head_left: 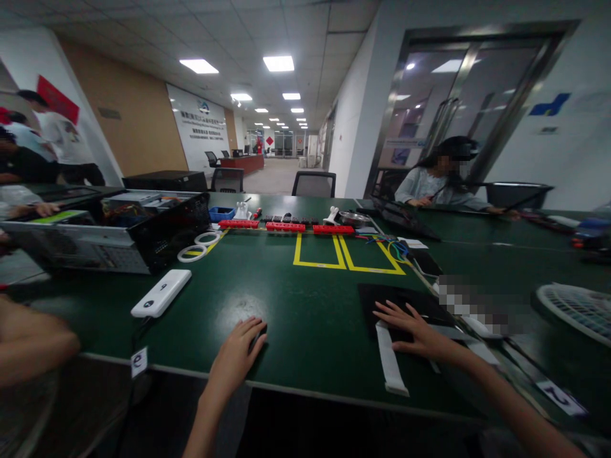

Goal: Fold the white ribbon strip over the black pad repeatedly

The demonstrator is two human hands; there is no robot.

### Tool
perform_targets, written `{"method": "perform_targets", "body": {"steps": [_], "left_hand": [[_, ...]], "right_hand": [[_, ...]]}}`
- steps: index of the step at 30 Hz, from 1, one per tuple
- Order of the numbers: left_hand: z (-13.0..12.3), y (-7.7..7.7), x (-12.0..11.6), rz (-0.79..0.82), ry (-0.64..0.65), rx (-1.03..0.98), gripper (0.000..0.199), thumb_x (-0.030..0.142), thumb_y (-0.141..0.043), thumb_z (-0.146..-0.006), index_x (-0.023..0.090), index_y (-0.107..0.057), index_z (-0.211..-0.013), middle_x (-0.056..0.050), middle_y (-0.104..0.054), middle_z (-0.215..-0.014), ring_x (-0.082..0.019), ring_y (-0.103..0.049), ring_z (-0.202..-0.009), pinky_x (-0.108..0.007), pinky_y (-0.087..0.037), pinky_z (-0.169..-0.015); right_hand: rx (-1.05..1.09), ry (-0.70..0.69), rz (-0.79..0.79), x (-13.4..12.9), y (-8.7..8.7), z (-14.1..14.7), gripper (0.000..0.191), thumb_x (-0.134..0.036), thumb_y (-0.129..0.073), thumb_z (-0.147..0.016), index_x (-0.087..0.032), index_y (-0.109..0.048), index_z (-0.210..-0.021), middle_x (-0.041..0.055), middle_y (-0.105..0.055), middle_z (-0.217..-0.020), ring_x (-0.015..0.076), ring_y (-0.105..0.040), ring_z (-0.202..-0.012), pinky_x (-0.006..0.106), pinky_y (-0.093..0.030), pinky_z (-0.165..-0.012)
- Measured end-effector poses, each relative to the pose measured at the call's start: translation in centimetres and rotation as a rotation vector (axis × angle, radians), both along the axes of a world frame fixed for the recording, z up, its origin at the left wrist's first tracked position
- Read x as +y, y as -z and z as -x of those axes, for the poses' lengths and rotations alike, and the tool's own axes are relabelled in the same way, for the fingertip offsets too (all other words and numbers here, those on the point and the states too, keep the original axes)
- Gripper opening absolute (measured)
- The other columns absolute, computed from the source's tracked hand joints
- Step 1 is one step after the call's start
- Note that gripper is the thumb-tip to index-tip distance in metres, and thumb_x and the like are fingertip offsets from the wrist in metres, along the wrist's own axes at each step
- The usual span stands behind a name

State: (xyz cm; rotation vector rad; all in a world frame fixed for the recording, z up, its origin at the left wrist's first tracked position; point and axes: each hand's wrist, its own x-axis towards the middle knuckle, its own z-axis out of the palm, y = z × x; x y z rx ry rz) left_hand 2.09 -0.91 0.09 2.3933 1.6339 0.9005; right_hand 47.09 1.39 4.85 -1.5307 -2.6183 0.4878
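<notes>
My left hand (240,348) rests on the green table (286,305) near its front edge, fingers stretched forward and thumb apart. Between thumb and forefinger is a dark patch; whether it is shadow or a small black thing I cannot tell. My right hand (414,332) lies palm down with its fingers spread over a flat black panel (375,299). Beneath this hand runs a flat whitish strip like a ribbon cable (387,357), its free end hanging towards the front edge of the table. No grip on the strip is visible.
An opened computer case (162,229) stands at left, behind a white power bank (162,292). Red holders (285,226) line the back near yellow tape outlines (344,257). Coloured wires (397,248) and a fan guard (577,308) lie rightward. A co-worker (439,178) sits opposite; another person's arm (33,340) is at left.
</notes>
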Motion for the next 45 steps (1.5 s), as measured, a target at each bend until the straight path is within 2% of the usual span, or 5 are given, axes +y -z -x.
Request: {"method": "perform_targets", "body": {"steps": [9, 16, 30, 34, 45], "left_hand": [[-0.1, 0.1, 0.0, -0.002, -0.006, -0.016, 0.030, 0.032, -0.047, -0.091, 0.023, -0.063, -0.115, -0.005, -0.063, -0.123, -0.021, -0.054, -0.118, -0.042, -0.037, -0.105], [0.0, 0.0, -0.1, 0.018, -0.006, 0.007, 0.031, 0.032, -0.048, -0.091, 0.022, -0.063, -0.116, -0.006, -0.063, -0.123, -0.022, -0.053, -0.119, -0.043, -0.035, -0.106], [0.1, 0.2, 0.0, -0.001, -0.004, 0.021, 0.031, 0.033, -0.046, -0.092, 0.021, -0.063, -0.115, -0.006, -0.063, -0.122, -0.021, -0.054, -0.118, -0.043, -0.036, -0.106], [0.0, 0.1, -0.1, 0.001, -0.001, 0.020, 0.031, 0.033, -0.046, -0.092, 0.022, -0.063, -0.116, -0.006, -0.063, -0.123, -0.021, -0.054, -0.118, -0.043, -0.036, -0.106], [0.0, 0.0, -0.1, -0.001, -0.005, -0.010, 0.031, 0.034, -0.047, -0.091, 0.024, -0.063, -0.115, -0.005, -0.063, -0.122, -0.021, -0.054, -0.118, -0.043, -0.036, -0.106]], "right_hand": [[0.058, 0.174, -0.025, -1.6, -0.1, -1.7, 0.068, -0.054, -0.051, -0.079, -0.023, -0.040, -0.139, 0.0115, -0.028, -0.148, 0.0295, -0.021, -0.137, 0.055, -0.014, -0.109], [0.039, 0.297, -0.098, -4.2, -1.0, -6.0, 0.058, -0.026, -0.043, -0.074, -0.016, -0.052, -0.130, 0.0126, -0.051, -0.134, 0.0229, -0.048, -0.123, 0.034, -0.036, -0.104], [-0.365, 0.319, -0.483, -5.4, 2.0, -9.5, 0.054, -0.002, -0.033, -0.071, -0.020, -0.067, -0.108, 0.0158, -0.069, -0.098, 0.0245, -0.067, -0.083, 0.038, -0.052, -0.075], [-0.299, 0.342, -0.542, -5.2, 1.7, -9.3, 0.037, -0.018, -0.037, -0.078, -0.017, -0.068, -0.098, 0.0156, -0.069, -0.092, 0.0249, -0.067, -0.079, 0.036, -0.052, -0.070], [-0.139, 1.043, -0.579, -6.4, -1.8, -10.6, 0.025, -0.048, -0.037, -0.073, -0.025, -0.044, -0.067, 0.0072, -0.059, -0.057, 0.0232, -0.058, -0.049, 0.033, -0.042, -0.050]]}}
